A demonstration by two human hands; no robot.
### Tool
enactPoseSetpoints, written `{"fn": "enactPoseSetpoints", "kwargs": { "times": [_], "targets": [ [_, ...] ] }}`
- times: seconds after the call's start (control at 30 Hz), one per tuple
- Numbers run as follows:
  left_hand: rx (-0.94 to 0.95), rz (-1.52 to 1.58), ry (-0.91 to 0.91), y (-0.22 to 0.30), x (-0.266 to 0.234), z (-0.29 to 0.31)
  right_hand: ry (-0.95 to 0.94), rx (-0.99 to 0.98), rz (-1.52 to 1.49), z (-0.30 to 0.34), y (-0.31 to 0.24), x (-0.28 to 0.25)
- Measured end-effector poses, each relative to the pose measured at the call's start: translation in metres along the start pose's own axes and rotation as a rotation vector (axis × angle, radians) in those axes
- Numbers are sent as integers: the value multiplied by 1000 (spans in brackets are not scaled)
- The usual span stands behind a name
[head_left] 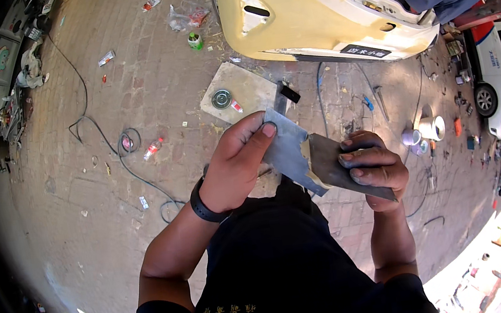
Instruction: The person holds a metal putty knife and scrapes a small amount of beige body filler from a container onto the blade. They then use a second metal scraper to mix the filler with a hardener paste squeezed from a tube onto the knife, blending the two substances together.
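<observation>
My left hand [233,165], with a dark band at the wrist, pinches a flat blue-grey plate [288,145] between thumb and fingers. In my right hand [382,167] is a dark grey flat putty spreader [337,167], its fingers curled over the face. The spreader's left edge overlaps the plate and seems to touch it. Pale yellow putty [309,160] lies along that edge. Both pieces are held tilted in front of my body, above the ground. Beyond them stands a car body [289,15] with yellowish, patchy paint.
A pale board [211,101] on the brick ground bears a round tin [221,99] and a small red-and-white tube [236,106]. Hoses [85,89] run across the left side. Bottles, including a green one [195,41], and white buckets [431,128] stand or lie around. Another car [496,76] is at right.
</observation>
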State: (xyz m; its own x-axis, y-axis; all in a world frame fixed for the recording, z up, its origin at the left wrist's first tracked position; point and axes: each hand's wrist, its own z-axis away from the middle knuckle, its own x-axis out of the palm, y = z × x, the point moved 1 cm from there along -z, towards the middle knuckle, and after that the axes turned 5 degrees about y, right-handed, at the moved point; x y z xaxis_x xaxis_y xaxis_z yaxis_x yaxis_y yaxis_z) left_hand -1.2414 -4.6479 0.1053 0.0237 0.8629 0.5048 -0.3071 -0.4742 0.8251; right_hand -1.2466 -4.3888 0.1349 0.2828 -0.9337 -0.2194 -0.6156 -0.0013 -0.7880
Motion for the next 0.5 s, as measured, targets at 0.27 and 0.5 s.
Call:
{"fn": "enactPoseSetpoints", "kwargs": {
  "times": [0.27, 0.5],
  "targets": [
    [194, -169, 38, 43, -24, 9, -62, -76, 184, -36, -2, 32],
    [435, -247, 194, 57, -49, 20, -204, -14, 523, -59, -6, 46]
  ]
}}
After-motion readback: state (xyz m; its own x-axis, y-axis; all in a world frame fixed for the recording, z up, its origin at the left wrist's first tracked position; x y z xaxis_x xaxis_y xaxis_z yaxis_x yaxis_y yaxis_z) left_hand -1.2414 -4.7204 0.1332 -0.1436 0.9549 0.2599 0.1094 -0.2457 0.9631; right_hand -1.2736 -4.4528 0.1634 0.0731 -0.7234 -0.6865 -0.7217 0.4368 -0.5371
